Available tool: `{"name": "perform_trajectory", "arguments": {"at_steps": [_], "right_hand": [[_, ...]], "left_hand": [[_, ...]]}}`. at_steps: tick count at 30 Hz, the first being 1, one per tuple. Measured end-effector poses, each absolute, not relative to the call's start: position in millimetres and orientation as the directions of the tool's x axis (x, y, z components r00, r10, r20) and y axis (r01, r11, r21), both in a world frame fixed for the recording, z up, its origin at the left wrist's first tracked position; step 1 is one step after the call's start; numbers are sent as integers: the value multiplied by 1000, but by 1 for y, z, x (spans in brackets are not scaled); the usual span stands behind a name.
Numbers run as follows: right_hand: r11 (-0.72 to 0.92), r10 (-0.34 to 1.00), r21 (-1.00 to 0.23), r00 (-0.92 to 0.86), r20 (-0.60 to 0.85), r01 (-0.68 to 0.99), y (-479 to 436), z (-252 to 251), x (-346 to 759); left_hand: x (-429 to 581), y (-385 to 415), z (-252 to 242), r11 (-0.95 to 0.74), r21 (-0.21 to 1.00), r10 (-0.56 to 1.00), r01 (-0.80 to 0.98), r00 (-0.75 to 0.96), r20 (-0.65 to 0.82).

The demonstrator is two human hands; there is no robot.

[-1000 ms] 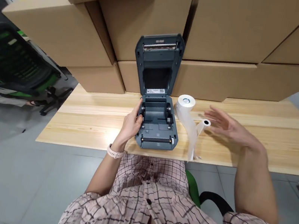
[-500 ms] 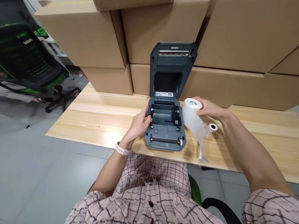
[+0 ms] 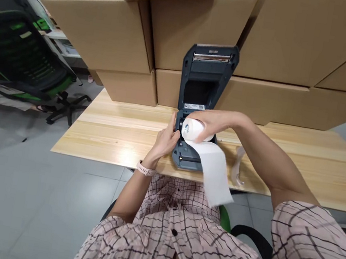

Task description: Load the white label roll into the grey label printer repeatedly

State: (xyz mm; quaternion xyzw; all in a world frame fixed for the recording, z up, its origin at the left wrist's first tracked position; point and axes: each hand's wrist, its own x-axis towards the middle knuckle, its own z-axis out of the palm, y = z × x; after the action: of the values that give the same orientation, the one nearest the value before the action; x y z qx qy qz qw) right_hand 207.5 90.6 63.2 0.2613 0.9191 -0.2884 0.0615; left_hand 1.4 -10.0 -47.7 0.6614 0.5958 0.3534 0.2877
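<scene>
A dark grey label printer (image 3: 206, 75) stands on the wooden table (image 3: 120, 132) with its lid raised. My right hand (image 3: 212, 120) is wrapped round a white paper roll (image 3: 191, 130) and holds it sideways over the printer's open bay. A loose strip of paper (image 3: 215, 171) hangs from the roll past the table's front edge. My left hand (image 3: 166, 139) rests against the printer's left side, fingers curled on a part I cannot make out. A small, nearly spent roll (image 3: 237, 164) lies on the table to the right of the printer.
Large cardboard boxes (image 3: 291, 43) are stacked along the back of the table behind the printer. A black and green office chair (image 3: 17, 56) stands at the far left on the grey floor. My own chair's green and black edge (image 3: 242, 232) shows below the table.
My right hand reached the standing white roll, gripped it, lifted it and carried it left over the printer's bay, trailing paper. The left hand stayed at the printer's left side.
</scene>
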Motion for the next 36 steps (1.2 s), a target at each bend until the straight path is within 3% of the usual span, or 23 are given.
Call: {"name": "perform_trajectory", "arguments": {"at_steps": [3, 9, 17, 23, 26, 31, 36], "right_hand": [[673, 385, -529, -856, -345, 516, 99, 57, 204], [637, 343, -592, -870, -355, 493, 98, 56, 212], [677, 389, -473, -820, -420, 564, 103, 52, 200], [671, 416, -456, -806, -420, 584, 113, 33, 190], [716, 472, -383, -809, -351, 584, 108, 27, 195], [795, 540, -326, -842, -3, 511, 45, 21, 223], [735, 638, -362, -765, 84, 573, -39, 0, 240]], "left_hand": [[2, -11, -46, -126, 811, 991, 571, 32, 132], [5, -10, -49, -101, 827, 994, 554, 13, 113], [5, -8, -56, -159, 777, 983, 609, 20, 185], [5, -9, -57, -167, 794, 981, 585, 17, 194], [6, -9, -58, -164, 803, 981, 574, 5, 196], [7, -10, -57, -139, 823, 986, 550, 3, 165], [8, -11, -54, -124, 838, 988, 532, -15, 155]]}}
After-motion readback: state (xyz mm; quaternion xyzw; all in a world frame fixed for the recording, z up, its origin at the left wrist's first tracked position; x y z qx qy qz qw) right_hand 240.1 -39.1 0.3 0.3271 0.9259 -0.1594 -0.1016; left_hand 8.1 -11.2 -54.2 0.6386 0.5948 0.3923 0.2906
